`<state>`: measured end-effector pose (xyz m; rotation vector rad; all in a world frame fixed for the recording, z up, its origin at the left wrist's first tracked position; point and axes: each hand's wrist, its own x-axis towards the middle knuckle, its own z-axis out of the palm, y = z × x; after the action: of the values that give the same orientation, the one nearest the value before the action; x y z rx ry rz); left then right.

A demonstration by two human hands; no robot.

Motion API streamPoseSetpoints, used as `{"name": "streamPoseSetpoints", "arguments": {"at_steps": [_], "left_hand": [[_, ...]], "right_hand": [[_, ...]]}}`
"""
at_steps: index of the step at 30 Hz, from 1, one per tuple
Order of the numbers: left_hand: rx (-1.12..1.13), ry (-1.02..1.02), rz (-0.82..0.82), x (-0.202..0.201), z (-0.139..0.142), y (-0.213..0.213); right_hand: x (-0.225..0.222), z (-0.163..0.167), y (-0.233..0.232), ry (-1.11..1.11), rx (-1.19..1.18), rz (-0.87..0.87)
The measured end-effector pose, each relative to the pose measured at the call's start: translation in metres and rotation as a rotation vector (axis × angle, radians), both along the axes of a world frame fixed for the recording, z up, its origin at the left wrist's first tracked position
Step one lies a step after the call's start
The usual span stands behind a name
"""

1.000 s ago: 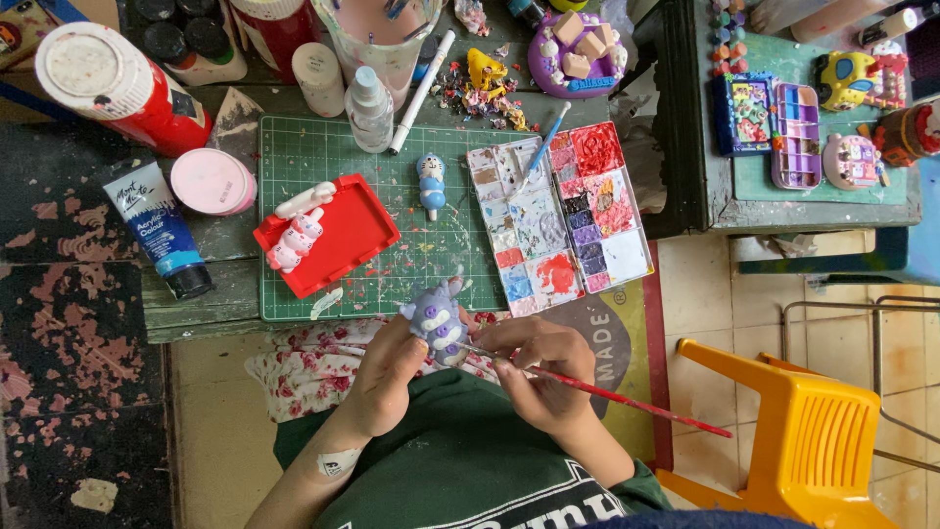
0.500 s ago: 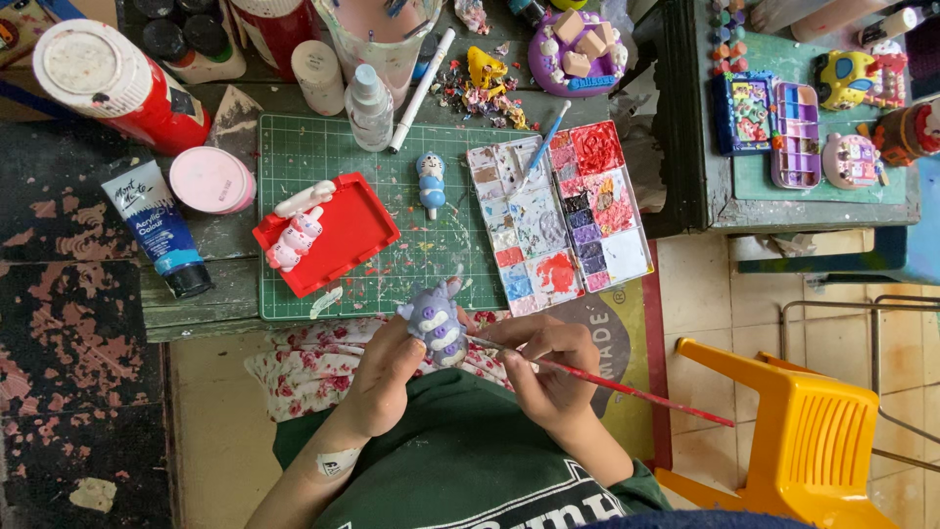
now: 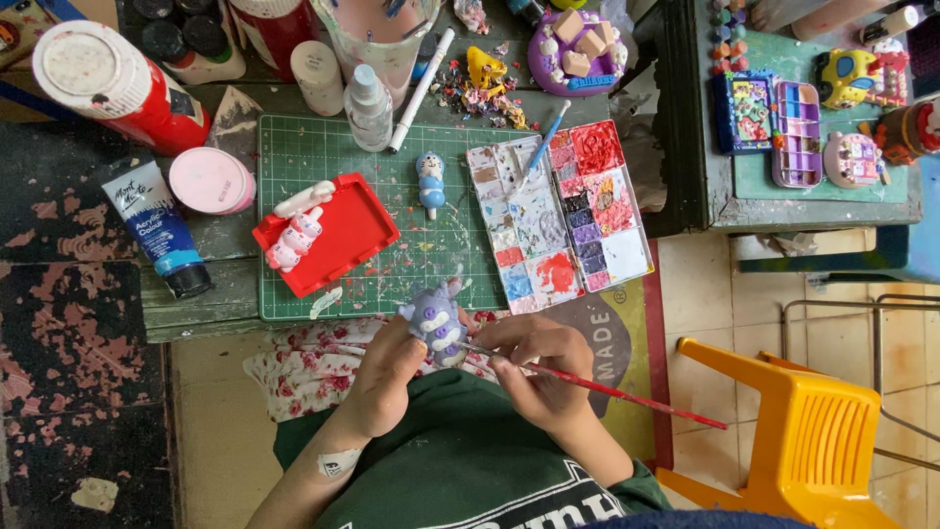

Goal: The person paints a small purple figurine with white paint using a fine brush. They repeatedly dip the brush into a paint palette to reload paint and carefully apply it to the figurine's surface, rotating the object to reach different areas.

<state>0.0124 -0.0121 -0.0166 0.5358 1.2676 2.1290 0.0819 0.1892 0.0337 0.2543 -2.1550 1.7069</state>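
Just off the near edge of the green cutting mat (image 3: 392,235), over a flowered cloth (image 3: 304,367) on the person's lap, a small purple-grey clay animal figurine with pointed ears (image 3: 435,321) is held upright. The left hand (image 3: 384,377) is closed around its lower body, fingers wrapped from below. The right hand (image 3: 539,372) pinches a thin red-handled paintbrush (image 3: 607,390) in curled fingers; the brush tip touches the figurine's side, and the handle slants away to the right toward a yellow plastic chair (image 3: 803,441).

On the mat, near its left edge, a red rectangular plastic tray (image 3: 343,230) carries two small pink-and-white clay figures (image 3: 297,230). At the mat's middle lies a small blue-and-white clay figure (image 3: 430,181). Along the mat's right edge sits a white paint palette (image 3: 558,211) with many wells of red, purple, blue and white paint, and a blue-handled brush (image 3: 543,137) lies across its far edge.

Left of the mat on the worn wooden table (image 3: 196,294) lie a blue paint tube with a black cap (image 3: 155,227) and a round pink lid (image 3: 209,180). At the far left corner a large red bottle with a white cap (image 3: 117,83) lies on its side. A small clear spray bottle (image 3: 369,106) and a white marker (image 3: 421,90) rest at the mat's far edge.
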Motion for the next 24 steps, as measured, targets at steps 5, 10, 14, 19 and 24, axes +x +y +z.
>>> {"name": "streamPoseSetpoints", "arguments": {"at_steps": [5, 10, 14, 19, 24], "left_hand": [[-0.005, 0.006, 0.008, 0.0, -0.001, -0.001], [0.022, -0.017, -0.002, 0.0, 0.0, -0.001], [0.061, -0.035, -0.015, 0.0, 0.001, 0.0], [0.007, -0.005, 0.001, -0.003, 0.004, -0.002], [0.024, -0.088, -0.021, -0.01, 0.004, -0.003]], "right_hand": [[0.003, -0.004, -0.001, -0.037, -0.062, -0.055], [0.002, -0.001, -0.002, 0.013, -0.046, -0.038], [-0.003, 0.005, 0.0, 0.031, 0.049, 0.002], [-0.001, 0.001, -0.004, 0.045, -0.002, -0.131], [-0.012, -0.022, 0.02, 0.028, -0.145, -0.405]]}}
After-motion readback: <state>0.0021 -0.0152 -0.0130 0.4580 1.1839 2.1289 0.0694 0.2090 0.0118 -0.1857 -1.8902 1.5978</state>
